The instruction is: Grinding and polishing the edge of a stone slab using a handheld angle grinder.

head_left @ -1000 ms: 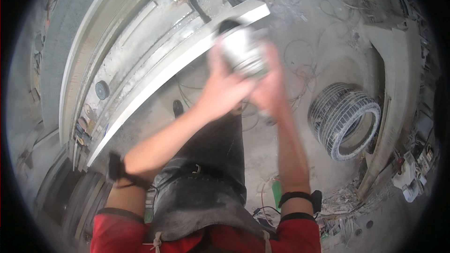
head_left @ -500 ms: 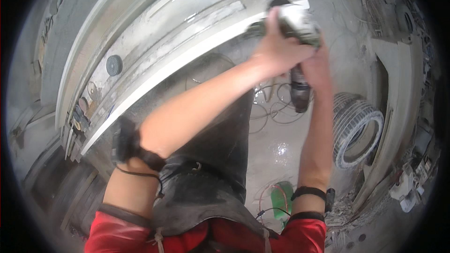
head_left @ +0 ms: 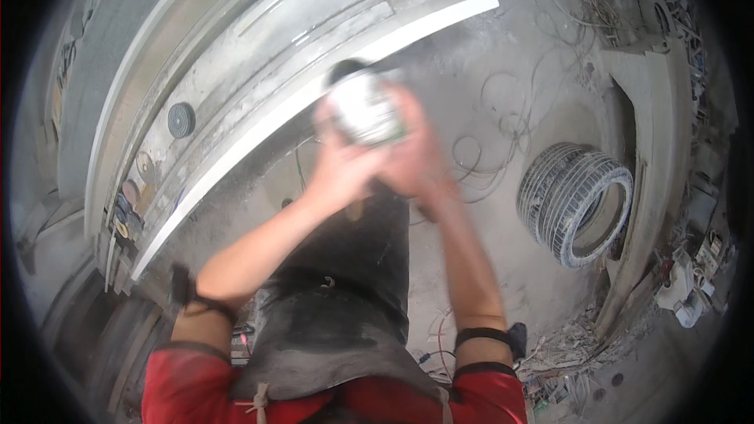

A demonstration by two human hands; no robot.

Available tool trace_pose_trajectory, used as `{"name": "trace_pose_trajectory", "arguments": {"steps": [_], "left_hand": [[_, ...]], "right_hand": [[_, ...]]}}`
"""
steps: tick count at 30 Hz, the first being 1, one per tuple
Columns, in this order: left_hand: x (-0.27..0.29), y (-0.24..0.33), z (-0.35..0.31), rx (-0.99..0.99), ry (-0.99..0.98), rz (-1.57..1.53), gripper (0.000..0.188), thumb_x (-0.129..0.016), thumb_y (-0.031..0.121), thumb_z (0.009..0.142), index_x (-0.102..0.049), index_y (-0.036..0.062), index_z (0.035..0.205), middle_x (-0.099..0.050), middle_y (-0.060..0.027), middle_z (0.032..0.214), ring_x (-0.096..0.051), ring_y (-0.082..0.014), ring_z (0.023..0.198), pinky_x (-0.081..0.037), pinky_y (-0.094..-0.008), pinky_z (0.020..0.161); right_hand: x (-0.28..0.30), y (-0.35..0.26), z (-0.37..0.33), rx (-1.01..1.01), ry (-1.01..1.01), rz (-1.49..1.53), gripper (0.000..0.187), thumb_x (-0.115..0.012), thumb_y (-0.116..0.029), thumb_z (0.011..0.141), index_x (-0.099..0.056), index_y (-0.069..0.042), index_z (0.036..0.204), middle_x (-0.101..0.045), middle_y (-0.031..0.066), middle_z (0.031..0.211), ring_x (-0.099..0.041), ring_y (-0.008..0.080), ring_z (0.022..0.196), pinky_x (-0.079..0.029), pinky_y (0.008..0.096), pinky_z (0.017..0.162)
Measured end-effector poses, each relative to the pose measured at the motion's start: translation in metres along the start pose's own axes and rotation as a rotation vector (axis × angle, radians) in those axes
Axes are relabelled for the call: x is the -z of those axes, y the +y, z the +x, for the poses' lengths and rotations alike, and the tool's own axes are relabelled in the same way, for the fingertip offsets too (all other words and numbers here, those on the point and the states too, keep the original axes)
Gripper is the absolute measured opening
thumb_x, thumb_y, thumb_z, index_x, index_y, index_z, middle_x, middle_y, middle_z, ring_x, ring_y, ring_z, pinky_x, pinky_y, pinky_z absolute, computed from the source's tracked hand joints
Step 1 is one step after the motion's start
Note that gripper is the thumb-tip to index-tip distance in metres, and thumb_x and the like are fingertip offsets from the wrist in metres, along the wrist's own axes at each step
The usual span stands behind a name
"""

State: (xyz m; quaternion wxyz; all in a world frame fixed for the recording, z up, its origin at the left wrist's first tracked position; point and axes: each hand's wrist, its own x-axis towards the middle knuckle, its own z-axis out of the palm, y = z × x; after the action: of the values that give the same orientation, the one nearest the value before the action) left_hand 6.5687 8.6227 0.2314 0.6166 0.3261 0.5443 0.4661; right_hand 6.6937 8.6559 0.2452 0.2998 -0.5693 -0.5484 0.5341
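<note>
While blur hides detail, your left hand (head_left: 344, 169) and right hand (head_left: 416, 153) are wrapped around the power tool (head_left: 365, 110), near the white edge (head_left: 275, 122); likely heavy and rigid, it warrants holding by its body.

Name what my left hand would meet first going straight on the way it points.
Beyond the blurred white tool in its grip, probably the long white slab edge; depth is unclear.

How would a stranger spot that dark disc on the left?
Find the long white edge curving from lower left to upper centre. On the grey surface to its upper left lies the dark disc. Its patterned, darker grey face sets it apart from the pinkish disc below.
</note>
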Motion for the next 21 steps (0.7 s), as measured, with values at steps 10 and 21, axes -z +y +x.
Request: {"name": "trace_pose_trajectory", "arguments": {"steps": [10, 21], "left_hand": [[0.021, 0.024, -0.044, 0.339, 0.201, -0.04, 0.058, -0.068, 0.021, 0.086, -0.043, -0.0004, 0.134, -0.061, -0.0147, 0.11, -0.064, -0.0158, 0.076, -0.05, -0.0229, 0.048], [-0.051, 0.068, 0.061, 0.27, -0.238, 0.141, 0.122, -0.074, 0.022, 0.076, 0.022, -0.0017, 0.148, -0.066, -0.0271, 0.106, -0.07, -0.0295, 0.079, -0.058, -0.0314, 0.07]], "right_hand": [[0.007, -0.027, 0.013, -0.164, -0.47, -0.186, 0.085, -0.079, -0.038, 0.071, -0.039, -0.019, 0.144, -0.068, 0.0255, 0.105, -0.065, 0.047, 0.096, -0.053, 0.0519, 0.085], [0.085, 0.01, 0.043, -0.055, 0.141, -0.224, 0.046, -0.068, -0.019, 0.089, -0.053, 0.004, 0.126, -0.066, 0.0131, 0.112, -0.063, 0.0206, 0.099, -0.05, 0.0348, 0.088]]}}
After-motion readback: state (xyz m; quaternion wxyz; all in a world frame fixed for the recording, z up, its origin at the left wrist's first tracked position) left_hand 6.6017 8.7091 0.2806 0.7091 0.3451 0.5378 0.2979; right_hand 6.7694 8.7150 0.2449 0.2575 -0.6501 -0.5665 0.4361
